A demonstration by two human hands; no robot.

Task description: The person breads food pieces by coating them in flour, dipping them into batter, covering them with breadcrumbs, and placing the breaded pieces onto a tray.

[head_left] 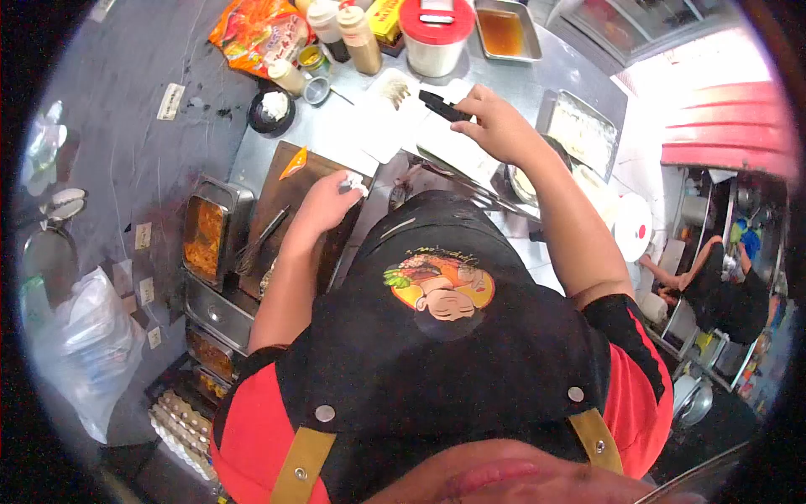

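My left hand [330, 202] is closed on a small crumpled white piece [353, 183], perhaps paper or cloth, at the right edge of a brown cutting board [277, 189]. An orange packet [294, 163] and a whisk [252, 252] lie on that board. My right hand [495, 126] grips a black handle-like object [441, 107] over white sheets on the steel counter. Its exact kind is unclear. Beside it sits a pale tray [393, 88] with dark marks or contents.
Squeeze bottles [359, 40], a red-lidded tub [435, 38], an orange bag [259, 35] and a tray of brown liquid [501, 34] line the far side. A black bowl [271, 111] stands left. Metal food pans [206, 231] flank the board. Another person [726, 286] works at right.
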